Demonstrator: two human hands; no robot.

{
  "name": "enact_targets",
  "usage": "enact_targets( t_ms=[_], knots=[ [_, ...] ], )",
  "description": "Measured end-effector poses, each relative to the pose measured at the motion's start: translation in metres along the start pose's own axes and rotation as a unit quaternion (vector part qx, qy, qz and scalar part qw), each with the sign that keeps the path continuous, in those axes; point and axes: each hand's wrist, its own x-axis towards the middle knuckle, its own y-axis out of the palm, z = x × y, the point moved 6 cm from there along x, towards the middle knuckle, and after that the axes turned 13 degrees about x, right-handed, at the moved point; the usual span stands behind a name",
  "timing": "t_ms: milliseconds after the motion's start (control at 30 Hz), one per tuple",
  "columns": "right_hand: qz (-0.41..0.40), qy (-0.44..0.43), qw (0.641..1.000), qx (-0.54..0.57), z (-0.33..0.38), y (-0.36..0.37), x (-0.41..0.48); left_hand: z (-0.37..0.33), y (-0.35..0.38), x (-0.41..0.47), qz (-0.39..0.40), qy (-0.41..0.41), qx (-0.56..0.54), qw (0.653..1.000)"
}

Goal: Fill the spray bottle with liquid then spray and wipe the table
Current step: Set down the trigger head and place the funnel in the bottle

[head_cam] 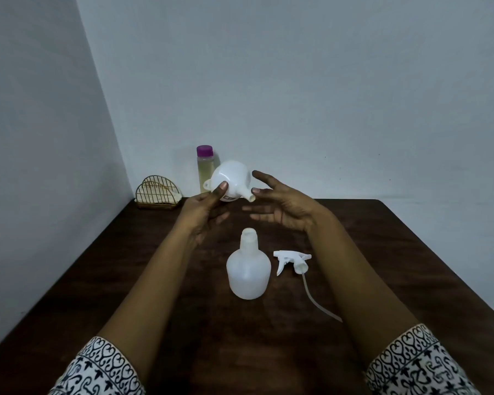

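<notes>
- Funnel (231,181) up in the air over the far part of the counter (382,252), tipped over on its side: wide mouth aimed up and to the left toward the wall, narrow spout pointing down and to the right, long axis slanting that way.
- Left hand (204,212) has it, thumb pressed on the funnel's cone just by the small tab on the rim, the other fingers curled loosely underneath; how many of them touch the funnel I cannot tell.
- Right hand (280,206) is spread wide, fingers fanned apart, holding nothing; its thumb tip sits right at the spout end, touching or just beside it, too close to call.
- Spray bottle (248,269), translucent white, stands upright on the counter below both hands, long axis vertical, open neck pointing straight up with no cap on it.
- Trigger head (293,259) lies on its side just right of the bottle, not touching it, nozzle toward the bottle, with its dip tube (317,300) trailing away across the wood toward the near right.
- Back against the wall: a clear bottle (205,169) of pale yellowish liquid, purple cap on, upright, partly hidden behind the funnel.
- Far left corner of the counter: a gold wire holder (158,195), arch-shaped, with something pale inside.
- Patterned black-and-white sleeves (103,366) at the bottom edge on both forearms.
</notes>
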Motion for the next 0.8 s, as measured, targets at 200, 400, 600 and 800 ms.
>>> enact_targets(
  t_ms=[200,400,600,800],
  knots=[
    [-0.018,-0.09,0.995,-0.042,0.004,0.007,-0.008,-0.004,0.012,-0.009,0.027,0.015,-0.01,0.999],
    [-0.033,-0.133,0.99,-0.034,0.014,0.009,-0.015,-0.019,0.018,-0.018,0.059,0.05,-0.05,0.996],
    [-0.076,-0.185,0.979,-0.033,0.012,-0.002,-0.023,-0.016,0.012,-0.022,0.07,0.103,-0.003,0.992],
    [-0.069,-0.174,0.98,-0.065,0.002,-0.005,-0.029,-0.011,0.006,-0.026,0.07,0.138,0.06,0.986]
  ],
)
